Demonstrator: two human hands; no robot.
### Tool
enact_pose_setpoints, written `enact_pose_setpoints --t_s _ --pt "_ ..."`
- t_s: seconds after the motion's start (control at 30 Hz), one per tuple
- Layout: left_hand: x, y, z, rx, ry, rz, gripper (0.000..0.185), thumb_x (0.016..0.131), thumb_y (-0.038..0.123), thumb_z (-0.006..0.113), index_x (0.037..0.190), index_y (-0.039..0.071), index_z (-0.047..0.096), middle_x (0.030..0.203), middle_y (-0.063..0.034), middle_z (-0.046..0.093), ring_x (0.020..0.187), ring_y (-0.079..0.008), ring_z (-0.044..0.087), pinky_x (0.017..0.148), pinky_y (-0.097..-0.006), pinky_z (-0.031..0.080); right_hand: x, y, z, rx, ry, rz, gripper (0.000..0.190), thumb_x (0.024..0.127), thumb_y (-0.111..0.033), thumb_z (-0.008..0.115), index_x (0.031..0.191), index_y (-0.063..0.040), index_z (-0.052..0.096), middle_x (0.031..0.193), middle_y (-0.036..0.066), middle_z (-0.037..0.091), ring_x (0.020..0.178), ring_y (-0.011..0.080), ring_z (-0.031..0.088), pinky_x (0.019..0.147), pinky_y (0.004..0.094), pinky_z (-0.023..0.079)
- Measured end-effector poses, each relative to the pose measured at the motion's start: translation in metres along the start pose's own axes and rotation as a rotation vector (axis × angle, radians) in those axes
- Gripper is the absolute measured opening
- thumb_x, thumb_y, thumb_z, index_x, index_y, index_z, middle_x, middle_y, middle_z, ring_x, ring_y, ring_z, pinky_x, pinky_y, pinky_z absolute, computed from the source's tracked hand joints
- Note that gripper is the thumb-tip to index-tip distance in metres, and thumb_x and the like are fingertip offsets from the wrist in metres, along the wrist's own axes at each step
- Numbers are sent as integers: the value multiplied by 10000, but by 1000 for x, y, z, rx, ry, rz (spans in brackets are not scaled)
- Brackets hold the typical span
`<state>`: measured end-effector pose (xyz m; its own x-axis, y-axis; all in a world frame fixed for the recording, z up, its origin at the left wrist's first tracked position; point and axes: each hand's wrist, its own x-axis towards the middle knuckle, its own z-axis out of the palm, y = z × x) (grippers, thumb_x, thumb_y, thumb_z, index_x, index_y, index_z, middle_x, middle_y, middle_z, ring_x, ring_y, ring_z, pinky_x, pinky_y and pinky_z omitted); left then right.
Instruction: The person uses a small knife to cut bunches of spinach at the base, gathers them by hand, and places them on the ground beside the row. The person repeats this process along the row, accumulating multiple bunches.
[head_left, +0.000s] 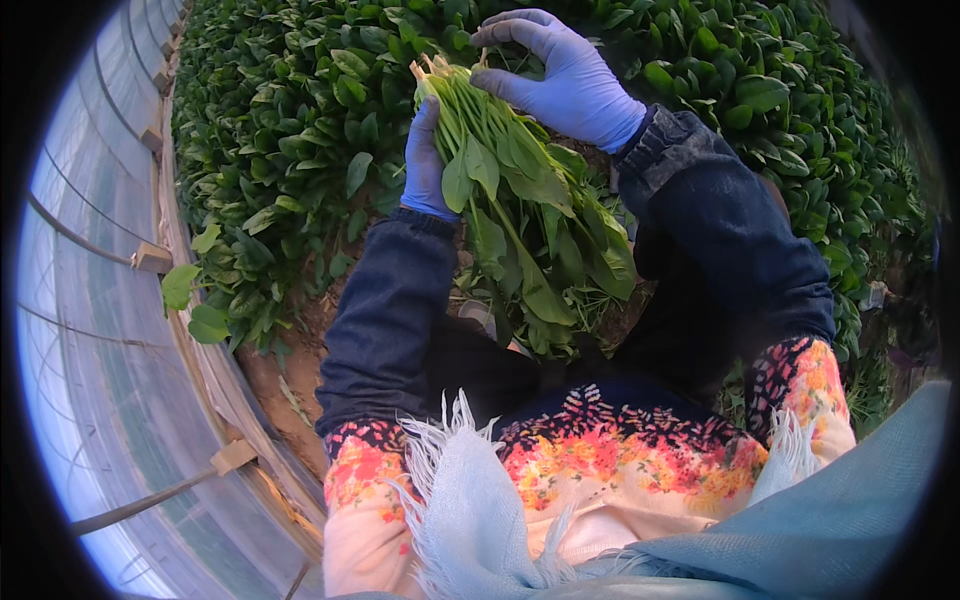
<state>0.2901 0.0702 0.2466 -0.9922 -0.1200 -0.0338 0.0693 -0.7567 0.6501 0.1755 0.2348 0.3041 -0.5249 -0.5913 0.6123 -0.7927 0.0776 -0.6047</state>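
My left hand (427, 161), in a soiled blue-violet glove, grips a bunch of leafy greens (517, 165) that look like spinach. The thumb lies along the near-left side of the stems, and the other fingers are hidden under the bunch. Pale cut root ends (435, 67) point away from me, while the leaves hang down toward my lap. Above the stem ends my right hand (559, 79), gloved alike, is held with thumb and fingers apart. Its thumb is close to or touching the stems, and a thin pale stem shows in the gap.
Dense green plants (277, 112) grow ahead and on both sides. Along the left runs a plastic-film greenhouse wall (97, 300) with curved ribs and wooden blocks (154, 257). Bare soil (289, 390) shows by its foot. A fringed light-blue scarf (480, 495) hangs before my chest.
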Motion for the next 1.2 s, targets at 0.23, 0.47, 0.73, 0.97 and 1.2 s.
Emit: enact_pose_setpoints --t_s 0.23,0.47,0.73,0.97,1.2 --pt "1 -1 -6 -86 -63 -31 507 1030 414 551 1412 82 510 1290 -126 638 1165 -276 643 1005 -436 540 4 -28 -8 -607 -150 -553 309 825 -296 650 1058 -99 701 1375 132 595 1408 337 435 1141 685 290" --pt "5 0 -9 -292 -200 -213 481 1033 413 550 1373 72 537 1277 -122 641 1147 -266 648 995 -424 543 5 -34 -6 -917 -162 -700 203 853 -256 747 1047 -194 737 1215 -24 619 1238 199 562 1097 362 459" --pt "-7 -7 3 111 34 -66 495 1035 430 538 1370 66 543 1264 -105 656 1121 -242 662 963 -400 561 12 -10 -1 -498 -172 -544 154 937 -212 660 1069 -133 673 1086 19 635 1086 247 632 951 376 539" --pt "-8 -11 7 128 -2 -183 570 1002 445 577 1417 58 518 1296 -128 644 1139 -278 661 973 -432 563 37 15 -17 416 172 315 97 1006 -100 619 1035 -16 656 858 49 680 778 128 635 716 261 532" --pt "-2 0 1 89 4 -55 635 968 494 630 1407 50 517 1278 -133 641 1128 -282 655 989 -446 552 27 16 -138 -263 -290 212 229 942 -205 658 975 19 690 821 148 702 770 222 667 737 353 536"
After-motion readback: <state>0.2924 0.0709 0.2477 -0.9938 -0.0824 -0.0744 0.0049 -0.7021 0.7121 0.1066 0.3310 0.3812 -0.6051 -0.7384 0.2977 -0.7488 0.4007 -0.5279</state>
